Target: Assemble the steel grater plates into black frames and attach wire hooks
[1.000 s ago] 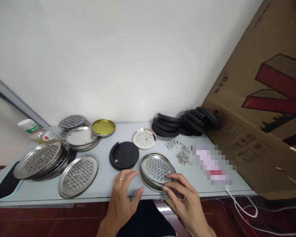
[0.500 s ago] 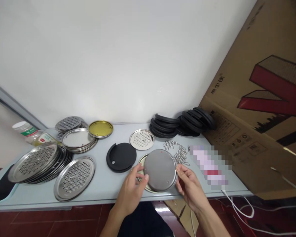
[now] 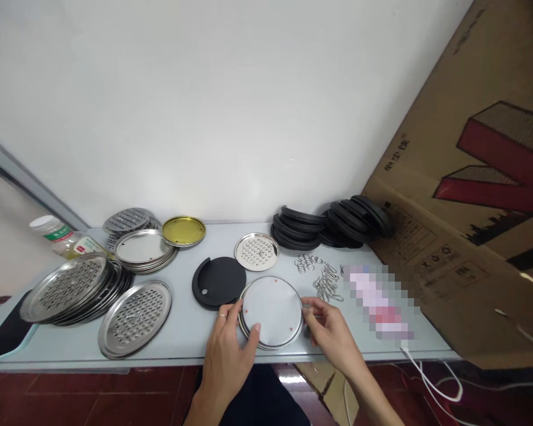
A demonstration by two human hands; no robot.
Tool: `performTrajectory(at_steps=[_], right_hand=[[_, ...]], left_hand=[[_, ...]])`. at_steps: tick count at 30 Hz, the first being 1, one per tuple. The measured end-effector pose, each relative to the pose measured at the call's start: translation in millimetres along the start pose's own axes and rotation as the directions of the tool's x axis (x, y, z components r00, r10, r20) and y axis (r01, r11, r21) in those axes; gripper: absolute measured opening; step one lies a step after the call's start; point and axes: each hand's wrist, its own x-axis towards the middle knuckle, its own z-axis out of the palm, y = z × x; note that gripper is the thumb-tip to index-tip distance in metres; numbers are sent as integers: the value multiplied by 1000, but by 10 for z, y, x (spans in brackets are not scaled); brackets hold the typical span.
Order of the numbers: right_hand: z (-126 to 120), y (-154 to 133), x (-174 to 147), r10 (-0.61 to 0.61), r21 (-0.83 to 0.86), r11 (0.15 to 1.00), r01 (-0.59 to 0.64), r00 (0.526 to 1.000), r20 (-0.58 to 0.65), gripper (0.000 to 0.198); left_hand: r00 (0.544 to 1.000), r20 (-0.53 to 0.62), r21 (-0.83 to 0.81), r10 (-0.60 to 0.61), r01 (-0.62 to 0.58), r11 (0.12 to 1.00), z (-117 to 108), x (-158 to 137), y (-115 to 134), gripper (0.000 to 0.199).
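A round, smooth silver metal disc (image 3: 273, 310) with small holes near its rim lies level at the front edge of the table, on top of at least one other round plate. My left hand (image 3: 231, 343) holds its left side, thumb over the lower rim and fingers along the edge. Curled fingers of my right hand (image 3: 331, 328) pinch the right rim. Left of the disc sits a black round holder (image 3: 220, 282) with a raised edge and a small hole. Behind them lies a small round grater plate (image 3: 256, 251).
Grater plates are stacked (image 3: 71, 290) at left, with a single grater plate (image 3: 135, 319) in front. Behind are smooth discs (image 3: 144, 247), a gold disc (image 3: 183, 231) and a bottle (image 3: 55, 234). Black holders (image 3: 297, 229), metal rings (image 3: 306, 262), clips (image 3: 327, 284) and a carton (image 3: 448, 236) stand right.
The silver disc, tilted and raised before, has come down flat and left onto the plate beneath. Both hands moved with it. The view shifted slightly.
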Motion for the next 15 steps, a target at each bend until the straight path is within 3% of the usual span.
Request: performTrajectory(at_steps=[6,15], right_hand=[[25,-114,-51,-1,-444,896,2,1000,2,42],[151,-153,-118,-30,-538,842,32,999,13,34]], left_hand=[[1000,-16,0,-3,3,1000,-5,11,21,52],[999,2,-67,-35,35,997,2,22,-51,50]])
